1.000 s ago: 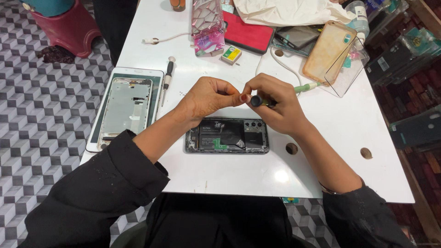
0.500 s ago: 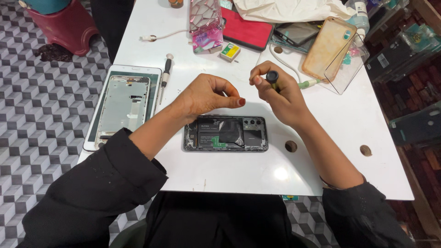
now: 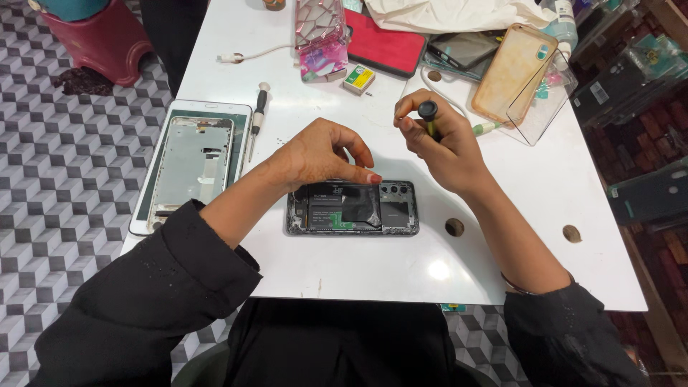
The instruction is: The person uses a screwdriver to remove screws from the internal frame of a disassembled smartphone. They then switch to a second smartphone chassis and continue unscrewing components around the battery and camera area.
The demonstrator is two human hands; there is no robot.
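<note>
**Opened phone under 2 hands on a white bench**

White tabletop (image 3: 502,236), glossy and drilled with small round holes, carries the work, with a grey cube-patterned floor showing past its left edge. At the centre lies the opened black smartphone with its back cover off (image 3: 352,208), flat, inner side up, battery and dark shielding exposed. Its long axis runs left to right across the person's view, parallel to the near table edge; the camera cluster end points to the person's right, the battery end to the left.

The left hand (image 3: 322,152) arches over the phone's upper edge, fingers curled narrow, with the fingertips (image 3: 373,178) pressing down at the frame near the camera end. The right hand (image 3: 444,147) is raised just above and behind the phone, closed around a slim black-capped precision screwdriver (image 3: 428,115) held nearly upright (its tip is hidden behind the fingers).

To work well here, the pinning hand should hold the phone from sliding while the driver comes down square onto the screw, light pressure, slow turns, so the head does not strip.

Left of the phone lies a white-framed display panel with a bare metal midframe (image 3: 190,163), and beside it a second black-and-white screwdriver (image 3: 256,118). Farther back sit a translucent amber phone case (image 3: 510,72), a red flat pouch (image 3: 383,46) and a small yellow-green box (image 3: 358,79).
</note>
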